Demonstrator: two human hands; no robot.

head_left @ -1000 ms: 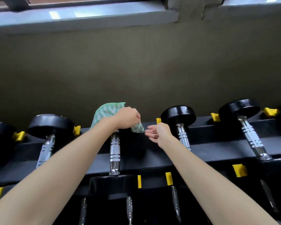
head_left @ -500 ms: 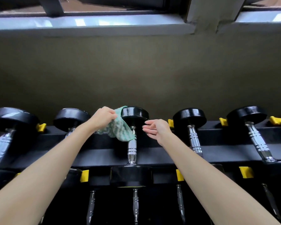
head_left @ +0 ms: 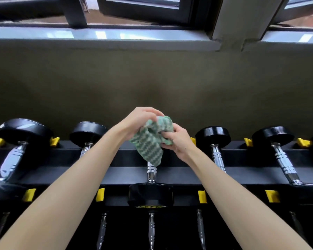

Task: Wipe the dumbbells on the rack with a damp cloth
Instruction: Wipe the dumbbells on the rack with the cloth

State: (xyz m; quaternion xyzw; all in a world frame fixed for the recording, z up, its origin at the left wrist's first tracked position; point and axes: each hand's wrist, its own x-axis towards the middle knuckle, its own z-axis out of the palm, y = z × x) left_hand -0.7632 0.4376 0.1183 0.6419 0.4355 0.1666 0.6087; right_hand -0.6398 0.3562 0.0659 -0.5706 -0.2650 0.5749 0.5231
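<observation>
1. My left hand (head_left: 139, 123) is just above the middle of the frame. Its fingers are curled over the top of the cloth (head_left: 149, 143), gripping the bunched upper part.
2. My right hand (head_left: 178, 141) is just to the right of it. Thumb and fingers pinch the cloth's right edge, so both hands hold the same cloth.
3. The cloth is green and white with a wavy pattern. It is crumpled between my hands, and one corner hangs down towards the lower middle of the frame.
4. That corner covers the far end of the middle dumbbell (head_left: 150, 194). Its far head is almost wholly hidden behind the cloth and my right hand, and I cannot tell whether the cloth presses on it.
5. Below the cloth, the dumbbell's chrome handle (head_left: 151, 171) shows, running down to its near black head.
6. The dumbbell lies across the black rack (head_left: 179, 175), which spans the frame from left to right.
7. Four more dumbbells lie on the same tier: two on the left (head_left: 23, 130) (head_left: 88, 131) and two on the right (head_left: 213, 135) (head_left: 273, 135).
8. Yellow clips (head_left: 202, 196) sit along the rack's rails between the dumbbells.
9. More chrome handles (head_left: 151, 230) on a lower tier show at the bottom of the frame.
10. A dull wall (head_left: 152, 83) fills the middle, with a window sill (head_left: 98, 36) across the top.
</observation>
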